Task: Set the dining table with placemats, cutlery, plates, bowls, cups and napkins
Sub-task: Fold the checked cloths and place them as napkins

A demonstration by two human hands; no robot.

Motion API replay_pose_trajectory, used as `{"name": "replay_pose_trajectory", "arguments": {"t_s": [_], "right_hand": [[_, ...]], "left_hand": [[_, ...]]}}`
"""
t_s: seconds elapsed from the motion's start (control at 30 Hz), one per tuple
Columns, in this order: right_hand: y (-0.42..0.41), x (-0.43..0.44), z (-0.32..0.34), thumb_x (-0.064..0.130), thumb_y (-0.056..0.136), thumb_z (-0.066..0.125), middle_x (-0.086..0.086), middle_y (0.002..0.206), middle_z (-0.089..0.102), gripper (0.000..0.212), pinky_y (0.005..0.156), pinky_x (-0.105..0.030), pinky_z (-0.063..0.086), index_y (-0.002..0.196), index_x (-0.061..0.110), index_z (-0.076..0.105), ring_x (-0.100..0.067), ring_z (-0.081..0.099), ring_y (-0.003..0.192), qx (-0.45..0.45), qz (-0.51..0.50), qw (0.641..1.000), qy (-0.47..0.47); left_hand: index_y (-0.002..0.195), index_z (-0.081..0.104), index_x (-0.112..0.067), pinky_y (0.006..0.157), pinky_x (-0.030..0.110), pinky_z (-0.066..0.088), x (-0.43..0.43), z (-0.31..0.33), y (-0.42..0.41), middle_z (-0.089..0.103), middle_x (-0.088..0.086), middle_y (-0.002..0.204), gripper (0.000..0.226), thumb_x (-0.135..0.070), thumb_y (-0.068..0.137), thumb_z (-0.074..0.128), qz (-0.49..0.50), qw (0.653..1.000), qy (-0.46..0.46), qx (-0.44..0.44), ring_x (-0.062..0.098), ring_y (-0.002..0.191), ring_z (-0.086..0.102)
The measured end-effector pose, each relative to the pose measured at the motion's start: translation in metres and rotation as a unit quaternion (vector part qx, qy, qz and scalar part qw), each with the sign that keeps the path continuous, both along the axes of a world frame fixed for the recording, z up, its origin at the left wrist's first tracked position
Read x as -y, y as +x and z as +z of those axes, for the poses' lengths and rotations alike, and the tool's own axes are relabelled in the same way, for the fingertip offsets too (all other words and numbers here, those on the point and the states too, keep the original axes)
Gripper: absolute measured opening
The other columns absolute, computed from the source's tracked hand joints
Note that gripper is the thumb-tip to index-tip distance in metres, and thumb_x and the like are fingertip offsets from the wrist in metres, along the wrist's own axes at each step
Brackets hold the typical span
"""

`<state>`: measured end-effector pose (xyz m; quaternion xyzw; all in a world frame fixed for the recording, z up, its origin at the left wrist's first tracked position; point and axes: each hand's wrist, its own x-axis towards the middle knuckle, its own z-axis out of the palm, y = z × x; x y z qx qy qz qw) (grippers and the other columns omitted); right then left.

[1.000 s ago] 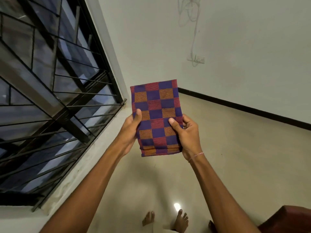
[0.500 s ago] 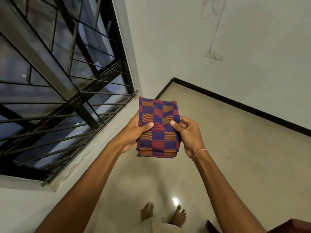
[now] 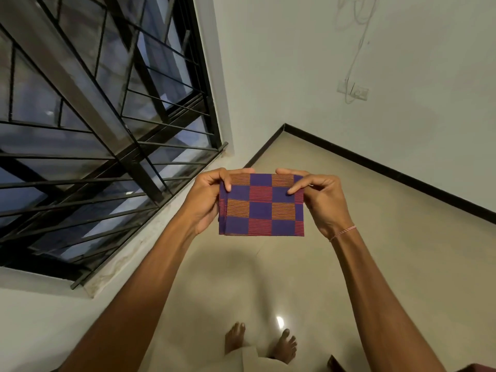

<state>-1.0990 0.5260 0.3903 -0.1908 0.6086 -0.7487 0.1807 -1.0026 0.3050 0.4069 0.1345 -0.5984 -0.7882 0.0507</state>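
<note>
In the head view, the left hand [image 3: 206,200] and the right hand [image 3: 319,202] each pinch an upper corner of one folded checked cloth [image 3: 263,210], probably a napkin. It is held in the air above the floor [image 3: 389,264], near the window [image 3: 107,130]. No tabletop, plates or cutlery are visible, so I judge that most of the setting is left to do.

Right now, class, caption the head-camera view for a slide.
Left hand and right hand pinch the top corners of a folded checked cloth beside a barred window.
</note>
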Motion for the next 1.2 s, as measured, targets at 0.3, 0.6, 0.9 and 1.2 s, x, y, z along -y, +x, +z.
{"name": "replay_pose_trajectory", "arguments": {"t_s": [0.3,0.6,0.9,1.2], "right_hand": [[-0.002,-0.004,0.001,-0.014,0.095,0.054,-0.01,0.103,0.079,0.042,0.076,-0.034,0.063,0.076,0.012,0.081,-0.031,0.073,0.103,-0.009,-0.018,1.0,0.015],[0.014,-0.003,-0.013,0.022,0.11,0.038,-0.004,0.104,0.074,0.027,0.066,-0.026,0.058,0.124,0.019,0.061,-0.018,0.072,0.092,0.105,-0.111,0.987,0.046],[0.027,-0.002,-0.059,0.035,0.106,0.052,0.015,0.076,0.061,0.017,0.05,-0.009,0.045,0.102,0.018,0.053,-0.002,0.064,0.068,-0.056,-0.411,0.858,0.301],[-0.034,-0.16,-0.103,0.052,0.103,0.05,0.008,0.086,0.072,0.032,0.058,-0.014,0.05,0.09,0.026,0.063,-0.009,0.071,0.077,0.148,-0.49,0.834,0.206]], "left_hand": [[0.141,0.056,-0.013,0.096,0.052,0.056,0.009,-0.011,0.002,0.069,0.016,0.129,0.048,-0.039,0.11,0.029,0.007,0.991,0.132,0.031,0.034,0.117,0.067],[0.123,0.064,-0.023,0.084,0.035,0.062,-0.016,-0.032,-0.019,0.078,0.001,0.109,0.021,-0.031,0.105,0.056,-0.034,0.985,-0.131,0.105,0.02,0.101,0.075],[0.111,0.049,-0.017,0.051,0.014,0.049,-0.084,-0.064,-0.054,0.063,-0.005,0.089,0.033,-0.045,0.109,0.032,0.027,0.898,-0.434,0.069,0.009,0.074,0.066],[0.109,0.044,-0.024,0.048,0.007,0.043,-0.246,-0.092,-0.166,0.057,-0.013,0.089,0.02,-0.04,0.11,0.033,-0.13,0.881,-0.454,-0.017,0.001,0.067,0.061]]}}
